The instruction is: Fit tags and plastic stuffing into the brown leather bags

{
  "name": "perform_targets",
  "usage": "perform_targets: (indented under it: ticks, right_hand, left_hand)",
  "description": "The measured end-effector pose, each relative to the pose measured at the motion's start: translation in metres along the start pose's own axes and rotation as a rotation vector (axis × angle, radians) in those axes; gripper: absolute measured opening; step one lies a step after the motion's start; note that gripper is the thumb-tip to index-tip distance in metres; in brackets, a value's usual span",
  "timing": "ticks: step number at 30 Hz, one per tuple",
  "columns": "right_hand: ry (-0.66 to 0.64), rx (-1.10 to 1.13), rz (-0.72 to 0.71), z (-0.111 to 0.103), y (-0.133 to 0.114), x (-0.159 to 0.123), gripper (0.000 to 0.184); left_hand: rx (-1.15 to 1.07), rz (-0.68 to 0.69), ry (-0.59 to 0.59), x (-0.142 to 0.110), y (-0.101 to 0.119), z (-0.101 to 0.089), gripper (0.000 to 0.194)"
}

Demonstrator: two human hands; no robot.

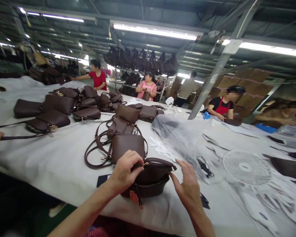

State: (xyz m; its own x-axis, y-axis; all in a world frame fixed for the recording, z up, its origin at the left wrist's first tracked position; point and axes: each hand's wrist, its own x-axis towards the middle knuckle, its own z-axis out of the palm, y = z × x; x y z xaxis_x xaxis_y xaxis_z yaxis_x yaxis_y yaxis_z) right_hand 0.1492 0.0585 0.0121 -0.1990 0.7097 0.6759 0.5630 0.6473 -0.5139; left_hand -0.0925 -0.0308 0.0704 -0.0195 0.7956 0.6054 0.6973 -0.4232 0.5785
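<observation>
Left hand (127,171) pinching the top of a dark brown bag (153,180), lower centre, right hand (188,187) spread loosely beside it, white fan (246,167) lower right

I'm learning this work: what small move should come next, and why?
I'd probably close the right hand on the right end of the nearest bag to steady it: that hand is open there, while the left hand pinches near the left end of the handle.

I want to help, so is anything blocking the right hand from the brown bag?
Nothing visible does: the right hand is open right beside the brown bag, close to one end of its handle.
</observation>
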Motion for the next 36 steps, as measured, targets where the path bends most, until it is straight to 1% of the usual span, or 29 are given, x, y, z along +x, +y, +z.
perform_targets:
  ticks: [1, 2, 4, 6, 8, 10, 12, 14, 15, 16, 17, 19, 21, 22, 24, 26, 28, 30, 32, 34, 36]
  right_hand:
    - [0.041, -0.03, -0.048, -0.001, -0.013, -0.001, 0.03]
    - [0.026, -0.021, -0.077, -0.002, -0.027, -0.003, 0.024]
    - [-0.114, 0.073, -0.09, -0.001, -0.055, -0.003, 0.02]
    - [-0.249, 0.143, -0.055, 0.004, -0.079, 0.0, 0.024]
    - [-0.282, 0.115, 0.015, 0.011, -0.096, 0.007, 0.029]
    - [-0.278, 0.041, 0.083, 0.019, -0.105, 0.016, 0.031]
    - [-0.261, -0.008, 0.134, 0.025, -0.106, 0.026, 0.03]
    - [-0.233, 0.009, 0.175, 0.027, -0.1, 0.035, 0.027]
    - [-0.218, 0.035, 0.202, 0.025, -0.095, 0.039, 0.027]
    - [-0.21, 0.066, 0.234, 0.023, -0.09, 0.041, 0.027]
    - [-0.212, 0.098, 0.271, 0.019, -0.084, 0.042, 0.028]
    - [-0.225, 0.164, 0.345, 0.011, -0.074, 0.042, 0.027]
    - [-0.221, 0.225, 0.385, 0.007, -0.069, 0.038, 0.024]
    - [-0.213, 0.256, 0.388, 0.006, -0.068, 0.035, 0.021]
    - [-0.182, 0.298, 0.378, 0.009, -0.068, 0.031, 0.018]
    - [-0.153, 0.296, 0.37, 0.012, -0.068, 0.029, 0.017]
    - [-0.118, 0.268, 0.377, 0.012, -0.068, 0.028, 0.017]
    - [-0.072, 0.238, 0.386, 0.005, -0.071, 0.025, 0.019]
    - [-0.059, 0.183, 0.356, -0.007, -0.077, 0.018, 0.018]
    - [-0.123, 0.1, 0.296, -0.019, -0.088, 0.004, 0.016]
    - [-0.238, 0.025, 0.259, -0.023, -0.1, -0.015, 0.015]
  left_hand:
    - [-0.021, 0.018, -0.035, -0.001, -0.005, -0.007, 0.011]
    - [-0.043, 0.036, -0.079, -0.003, -0.011, -0.014, 0.015]
    - [-0.089, 0.084, -0.18, -0.007, -0.024, -0.027, 0.028]
    - [-0.142, 0.149, -0.26, -0.012, -0.036, -0.035, 0.036]
    - [-0.185, 0.217, -0.288, -0.016, -0.043, -0.035, 0.037]
    - [-0.201, 0.279, -0.268, -0.019, -0.043, -0.024, 0.031]
    - [-0.198, 0.305, -0.211, -0.021, -0.036, -0.007, 0.025]
    - [-0.196, 0.265, -0.141, -0.021, -0.025, 0.012, 0.023]
    - [-0.205, 0.234, -0.125, -0.021, -0.019, 0.02, 0.025]
    - [-0.225, 0.209, -0.137, -0.02, -0.014, 0.025, 0.029]
    - [-0.255, 0.197, -0.175, -0.018, -0.011, 0.027, 0.035]
    - [-0.33, 0.228, -0.314, -0.012, -0.009, 0.025, 0.046]
    - [-0.387, 0.291, -0.461, -0.003, -0.013, 0.018, 0.046]
    - [-0.4, 0.314, -0.508, 0.001, -0.016, 0.015, 0.045]
    - [-0.4, 0.335, -0.553, 0.008, -0.022, 0.009, 0.043]
    - [-0.389, 0.348, -0.571, 0.009, -0.026, 0.007, 0.046]
    - [-0.379, 0.367, -0.588, 0.005, -0.029, 0.006, 0.049]
    - [-0.342, 0.39, -0.579, -0.002, -0.033, 0.008, 0.05]
    - [-0.267, 0.423, -0.531, -0.007, -0.038, 0.012, 0.053]
    - [-0.197, 0.467, -0.458, -0.009, -0.042, 0.018, 0.054]
    - [-0.17, 0.504, -0.388, -0.008, -0.043, 0.024, 0.049]
